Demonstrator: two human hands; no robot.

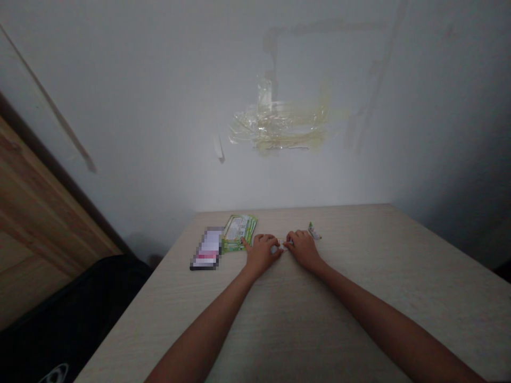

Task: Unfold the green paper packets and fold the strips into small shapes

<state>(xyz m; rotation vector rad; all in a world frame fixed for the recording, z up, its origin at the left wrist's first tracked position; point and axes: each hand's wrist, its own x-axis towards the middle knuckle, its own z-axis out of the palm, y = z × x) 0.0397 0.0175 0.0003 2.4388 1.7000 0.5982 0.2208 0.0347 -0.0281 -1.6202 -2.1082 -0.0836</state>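
Between my two hands lies a small pale piece with coloured print (282,243), perhaps paper, close to the table surface and mostly covered by my fingers. My left hand (261,252) pinches its left side, with the little finger stretched out by a stack of green printed packets or cards (239,232). From the other side my right hand (302,248) has its thumb and fingers closed on the piece's right part. Just beyond the right hand rests a small crumpled scrap (314,231) with green and white print.
A phone (206,249) with a blurred screen lies left of the green stack. The pale wooden table (359,239) meets a wall (159,106) carrying peeling clear tape (279,125). Dark cloth (88,303) and a wooden panel (35,207) are at the left.
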